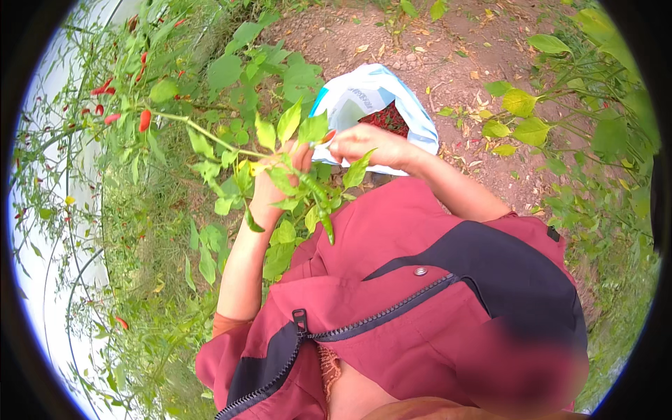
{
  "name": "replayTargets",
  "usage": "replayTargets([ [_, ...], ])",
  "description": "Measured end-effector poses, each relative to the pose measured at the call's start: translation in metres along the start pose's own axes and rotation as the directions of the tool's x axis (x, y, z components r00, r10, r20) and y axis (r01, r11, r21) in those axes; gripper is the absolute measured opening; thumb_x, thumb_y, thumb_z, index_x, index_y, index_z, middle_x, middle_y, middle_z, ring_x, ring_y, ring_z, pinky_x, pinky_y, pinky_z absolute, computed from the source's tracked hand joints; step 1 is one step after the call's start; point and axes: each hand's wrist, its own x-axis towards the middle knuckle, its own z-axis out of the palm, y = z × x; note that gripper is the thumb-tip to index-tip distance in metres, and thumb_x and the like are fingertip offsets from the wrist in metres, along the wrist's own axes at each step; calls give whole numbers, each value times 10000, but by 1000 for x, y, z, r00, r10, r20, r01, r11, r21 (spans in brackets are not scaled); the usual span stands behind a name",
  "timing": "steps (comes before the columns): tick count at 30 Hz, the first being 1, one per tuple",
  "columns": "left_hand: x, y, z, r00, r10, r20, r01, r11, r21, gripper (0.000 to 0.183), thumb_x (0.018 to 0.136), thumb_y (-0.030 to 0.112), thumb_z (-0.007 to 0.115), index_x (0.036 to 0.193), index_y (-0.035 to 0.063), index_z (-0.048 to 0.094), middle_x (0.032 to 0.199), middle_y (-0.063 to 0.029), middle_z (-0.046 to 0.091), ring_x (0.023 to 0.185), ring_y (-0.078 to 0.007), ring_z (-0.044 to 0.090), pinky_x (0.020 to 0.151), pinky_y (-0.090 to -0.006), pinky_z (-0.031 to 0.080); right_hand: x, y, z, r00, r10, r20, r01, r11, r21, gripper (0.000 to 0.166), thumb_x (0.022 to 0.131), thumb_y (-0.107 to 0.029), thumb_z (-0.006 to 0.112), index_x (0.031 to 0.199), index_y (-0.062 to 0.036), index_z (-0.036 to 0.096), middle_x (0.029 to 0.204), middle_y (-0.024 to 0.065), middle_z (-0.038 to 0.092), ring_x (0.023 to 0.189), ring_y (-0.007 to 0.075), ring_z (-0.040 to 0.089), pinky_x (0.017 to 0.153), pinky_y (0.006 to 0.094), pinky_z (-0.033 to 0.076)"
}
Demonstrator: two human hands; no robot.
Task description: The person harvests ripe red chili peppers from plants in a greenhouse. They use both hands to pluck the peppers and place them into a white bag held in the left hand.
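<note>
My left hand (pixel 281 176) grips a leafy chili plant branch (pixel 215 135), with leaves covering part of the fingers. Green chili peppers (pixel 317 197) hang from the branch just below that hand. My right hand (pixel 375 144) has its fingers curled, and the fingertips pinch at a small red chili pepper (pixel 329 136) beside the left hand. Behind the right hand stands a white and blue plastic sack (pixel 417 118) with its mouth wide. Many red chili peppers (pixel 388 119) lie inside it, partly hidden by the right hand.
Chili plants with red fruit (pixel 145 121) crowd the left side, before a pale sheet wall (pixel 47 325) with thin dark poles. More leafy plants (pixel 567 126) grow on the right. Bare brown soil (pixel 467 68) with fallen leaves runs between the rows.
</note>
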Motion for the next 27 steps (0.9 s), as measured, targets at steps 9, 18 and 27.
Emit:
replayTargets([
  [9, -150, -135, 18, 748, -651, 132, 583, 739, 339, 267, 824, 259, 532, 882, 5, 595, 770, -137, 608, 668, -210, 601, 578, -318, 468, -2, 67, -25, 973, 145, -179, -182, 961, -207, 268, 793, -273, 494, 778, -47, 637, 600, 22, 538, 564, 109, 500, 537, 269, 396],
  [18, -20, -49, 87, 622, -528, 579, 715, 80, -695, 287, 826, 285, 600, 936, 20, 588, 591, 30, 452, 440, -63, 390, 362, -218, 309, -3, 149, -103, 740, 434, -514, -573, 807, -143, 324, 763, -344, 538, 834, -41, 630, 642, 61, 578, 518, 113, 509, 460, 281, 392],
  [27, -18, -102, 102, 661, -650, 375, 461, -42, -886, 294, 813, 247, 616, 1031, 66, 539, 871, -48, 595, 736, -133, 571, 648, -251, 475, -23, 111, -160, 816, 225, -533, -333, 936, -116, 459, 832, -342, 539, 1118, 17, 524, 998, 107, 598, 865, 203, 591, 743, 291, 473],
])
